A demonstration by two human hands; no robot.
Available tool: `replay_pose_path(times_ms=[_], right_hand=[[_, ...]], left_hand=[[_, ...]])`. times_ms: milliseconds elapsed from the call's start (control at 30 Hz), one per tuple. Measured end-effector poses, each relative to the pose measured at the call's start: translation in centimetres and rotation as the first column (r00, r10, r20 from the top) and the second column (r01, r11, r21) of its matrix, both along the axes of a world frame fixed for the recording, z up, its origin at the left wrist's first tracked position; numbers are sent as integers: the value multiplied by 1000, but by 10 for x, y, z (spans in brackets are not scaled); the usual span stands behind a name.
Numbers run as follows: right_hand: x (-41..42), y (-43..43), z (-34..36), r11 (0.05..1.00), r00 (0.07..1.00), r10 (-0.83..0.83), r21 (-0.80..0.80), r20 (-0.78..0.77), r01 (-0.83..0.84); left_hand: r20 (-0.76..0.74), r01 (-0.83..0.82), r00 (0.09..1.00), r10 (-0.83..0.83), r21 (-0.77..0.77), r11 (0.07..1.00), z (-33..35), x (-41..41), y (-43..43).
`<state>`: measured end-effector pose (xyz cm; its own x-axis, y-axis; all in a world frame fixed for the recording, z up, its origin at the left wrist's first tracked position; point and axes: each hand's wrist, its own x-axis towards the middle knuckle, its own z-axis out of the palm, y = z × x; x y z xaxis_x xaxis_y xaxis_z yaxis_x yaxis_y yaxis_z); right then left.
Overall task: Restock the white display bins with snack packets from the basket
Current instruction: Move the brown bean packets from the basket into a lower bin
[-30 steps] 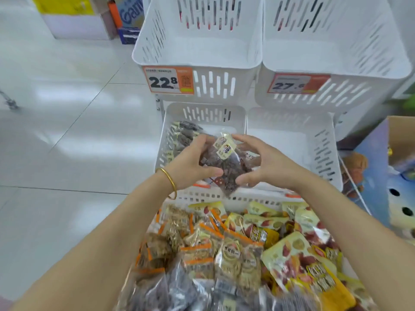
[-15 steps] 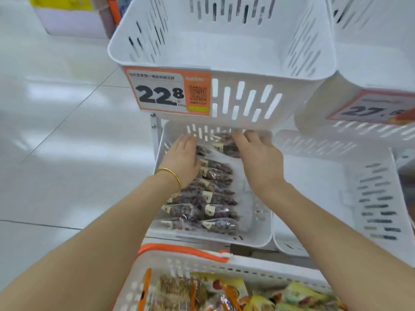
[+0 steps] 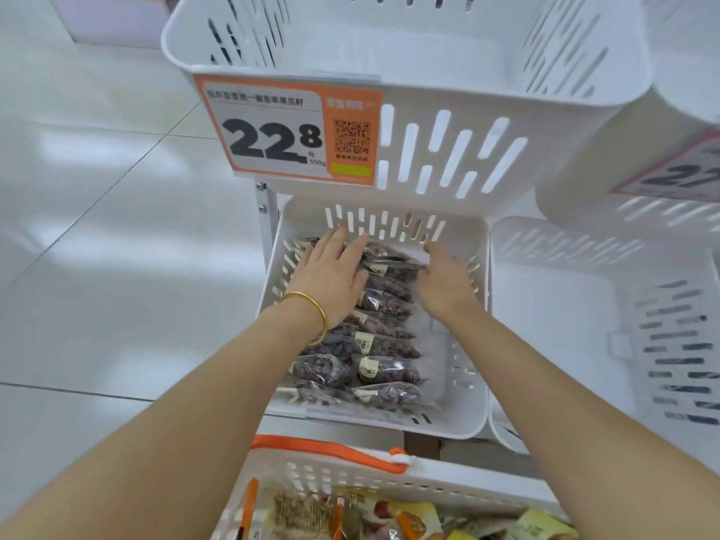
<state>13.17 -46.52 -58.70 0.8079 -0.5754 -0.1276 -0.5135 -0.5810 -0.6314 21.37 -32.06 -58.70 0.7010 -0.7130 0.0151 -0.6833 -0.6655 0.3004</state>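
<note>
The lower left white bin holds a row of clear packets of dark snacks, stacked from front to back. My left hand, a gold bangle on its wrist, lies flat with straight fingers on the rearmost packets. My right hand touches the right side of the same rear packets, fingers bent down and their tips hidden. Neither hand lifts a packet. The white basket with an orange handle sits at the bottom edge, with mixed orange and yellow snack packets inside.
An upper white bin with a 22.8 price tag overhangs the back of the lower bin, close above my hands. A second lower bin stands to the right, another upper bin above it. Glossy tiled floor lies left.
One second ago both hands held a dark packet above the basket. They moved forward into the lower left bin, and the packet now lies in the row at the back.
</note>
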Motion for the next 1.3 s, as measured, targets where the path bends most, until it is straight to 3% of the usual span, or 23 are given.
replay_pose_path(times_ms=[200,367,467,567,633,767,833,900,1067,1133,1233,1300], right_hand=[[11,21,-6,1000,1000,-10,-13,-25,10],[4,15,1,992,999,24,122,-25,-21],[-17,20,19,999,999,26,31,-23,-26],[-69,37,52,990,989,144,-14,36,-143],[-122,48,77,978,984,156,128,87,-166],[-244,68,105,908,993,-6,416,121,-46],[-292,72,105,908,999,-22,420,45,1],[-327,74,99,945,997,16,328,-72,8],[-364,88,85,982,930,179,113,-321,-151],[-369,100,83,961,848,270,70,-456,-268],[-373,115,75,871,647,337,-35,-683,-490],[-377,119,72,843,643,342,-79,-685,-533]], left_hand=[[8,-17,1000,17,23,1000,-4,2,1],[-14,-46,999,46,-8,999,4,-4,7],[-38,-77,997,74,-60,995,17,-16,25],[-72,-86,994,80,-84,993,40,-44,49],[-99,-86,992,75,-110,990,58,-75,62],[-156,-81,987,49,-207,975,78,-154,74],[-195,-57,981,17,-204,977,80,-195,76],[-233,-5,972,-37,-175,984,82,-236,77],[-334,175,928,-165,-2,985,79,-298,90],[-368,269,905,-213,108,957,81,-310,96],[-438,395,863,-251,275,877,87,-324,100],[-476,492,827,-300,353,796,83,-332,105]])
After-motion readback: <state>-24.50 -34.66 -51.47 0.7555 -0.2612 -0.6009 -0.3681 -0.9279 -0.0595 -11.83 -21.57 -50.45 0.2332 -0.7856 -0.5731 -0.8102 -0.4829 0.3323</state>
